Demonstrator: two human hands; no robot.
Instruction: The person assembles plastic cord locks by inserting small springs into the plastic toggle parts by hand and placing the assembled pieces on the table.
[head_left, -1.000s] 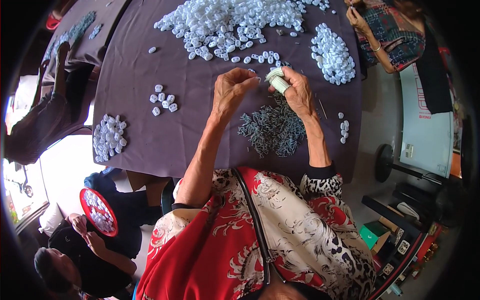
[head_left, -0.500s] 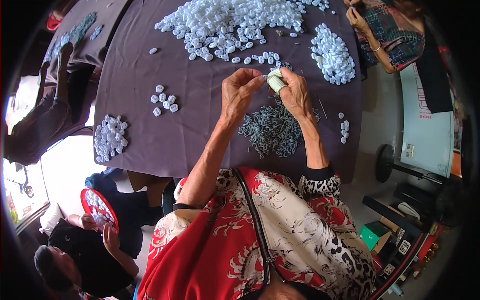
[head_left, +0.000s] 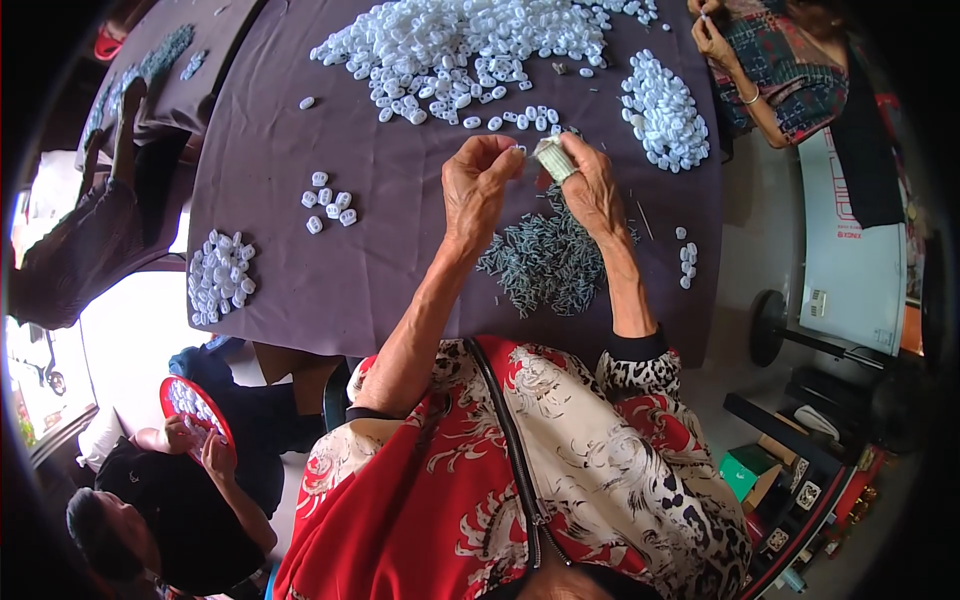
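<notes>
Over the near middle of the table, my left hand [head_left: 474, 190] pinches a small white plastic piece [head_left: 519, 150] between thumb and forefinger. Just right of it is my right hand [head_left: 594, 190], its fingers closed, with pale green ribbed coverings [head_left: 556, 160] at the thumb and forefinger. Whether those fingertips hold anything is too small to tell. A narrow gap separates the two hands. Below them lies a pile of small grey-green pins [head_left: 548, 255]. Beyond my fingertips, several loose white pieces [head_left: 540, 123] lie in front of a big heap of white pieces [head_left: 450, 45].
Smaller white piles lie at the right [head_left: 665, 110] and left edge [head_left: 222, 278], with a small cluster [head_left: 328, 202] between. A thin rod [head_left: 645, 220] rests beside the pins. One person [head_left: 150, 510] holds a red tray [head_left: 230, 425]; another [head_left: 780, 80] sits at far right.
My hands have drawn slightly apart; the left moved a little left with the white piece. My right fingers have turned, and the two pale coverings now sit closer together.
</notes>
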